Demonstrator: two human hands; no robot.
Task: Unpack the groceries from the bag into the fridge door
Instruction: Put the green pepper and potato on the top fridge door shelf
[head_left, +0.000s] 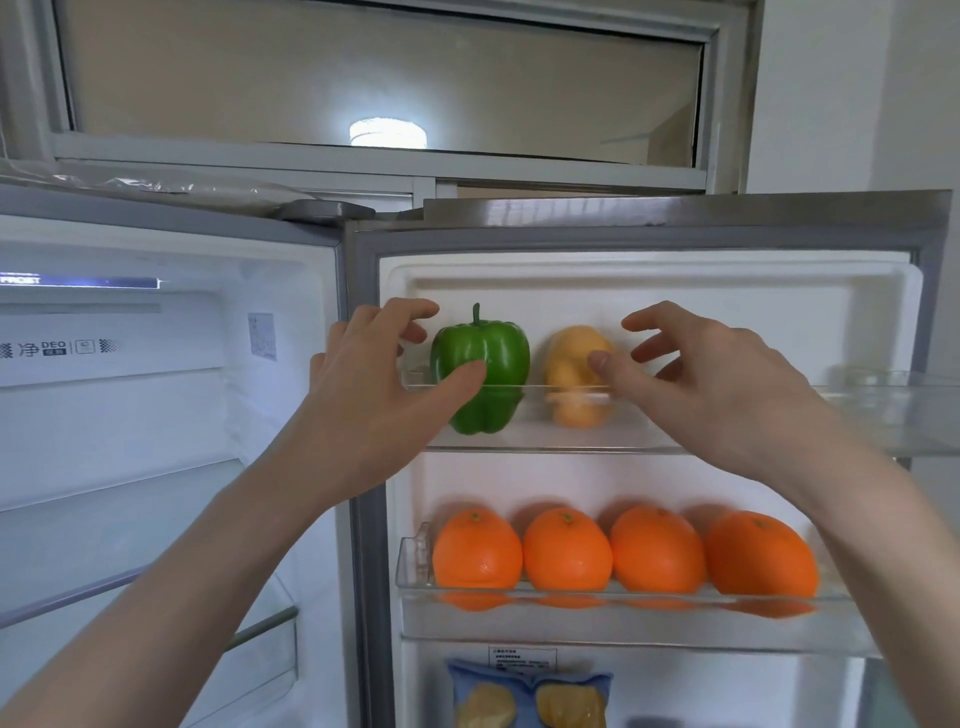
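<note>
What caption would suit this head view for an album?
Two hands, left and right, reach for a green pepper and yellow pepper above four oranges.

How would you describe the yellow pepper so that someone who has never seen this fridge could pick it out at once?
Start at the open fridge door and take its top shelf, above the row of oranges. Two peppers stand there. Yours is the yellow pepper, right of the green pepper, by the right hand.

Glossy green pepper (480, 366), clear plastic door shelf (883, 415), brushed-metal fridge door edge (675, 208).
</note>
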